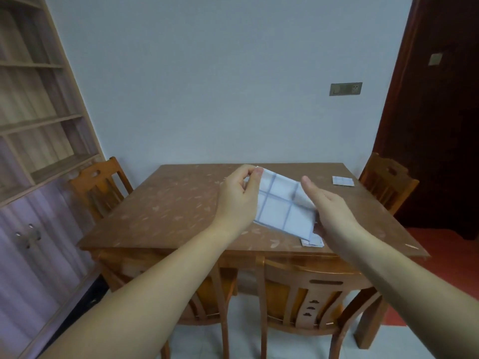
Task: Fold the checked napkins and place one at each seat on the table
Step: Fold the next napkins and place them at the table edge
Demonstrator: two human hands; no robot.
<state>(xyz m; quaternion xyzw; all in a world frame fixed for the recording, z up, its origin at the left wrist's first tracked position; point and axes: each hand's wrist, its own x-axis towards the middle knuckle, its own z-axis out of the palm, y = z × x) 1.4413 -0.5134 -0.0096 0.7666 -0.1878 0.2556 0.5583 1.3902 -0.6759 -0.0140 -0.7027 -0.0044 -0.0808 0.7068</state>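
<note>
Above the counter (168, 203), the left grip (237, 193) pinches the checked napkin (280, 206) at its upper corner, and the right grip (329, 206) is clamped on its lower edge. A folded napkin (343, 181) lies on the counter's far right side, and another napkin (312, 241) lies at its near edge.

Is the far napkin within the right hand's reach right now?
Probably yes: only table top lies between the right hand and far napkin, though it grips the held napkin.
</note>
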